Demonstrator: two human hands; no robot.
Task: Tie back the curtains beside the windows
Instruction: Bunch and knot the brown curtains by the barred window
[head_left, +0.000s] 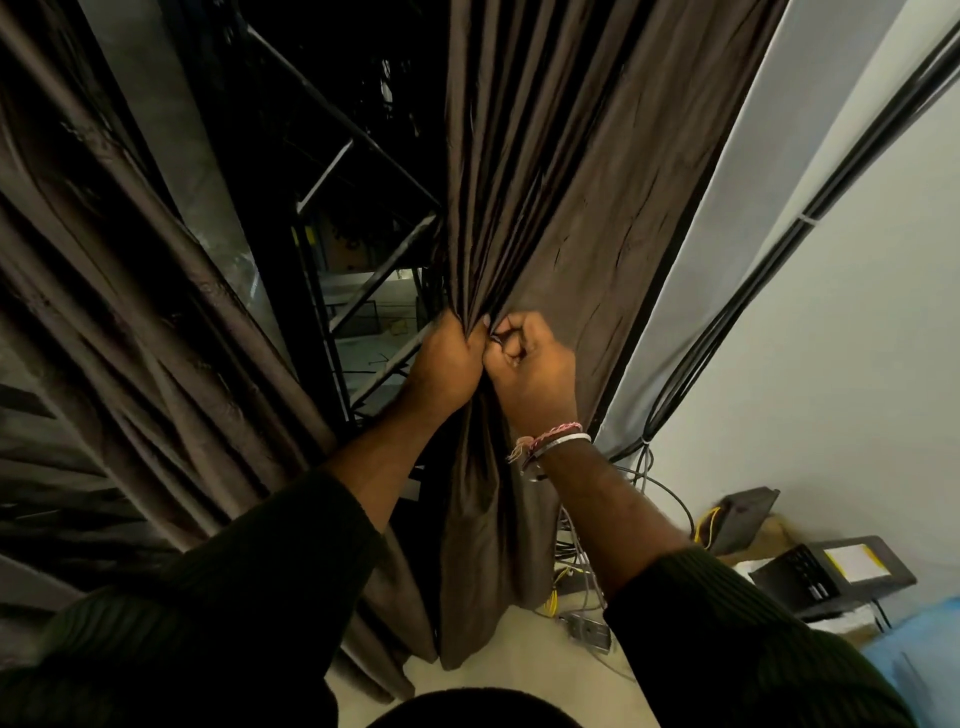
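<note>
A dark brown curtain (571, 171) hangs in the middle and is bunched into tight folds at hand height. My left hand (447, 364) grips the gathered folds from the left side. My right hand (535, 364) is right beside it with its fingers curled, pinching the cloth or something small at the bunch; what it pinches is too small to tell. Any tie-back is hidden by my hands. A second brown curtain (104, 312) hangs at the left. Between the two curtains the window (358, 260) shows dark glass and metal bars.
A white wall (831, 364) stands at the right with black cables (779, 244) running down it. On the floor at the lower right lie loose wires (576, 566), a black device (826, 571) and a blue thing (914, 649).
</note>
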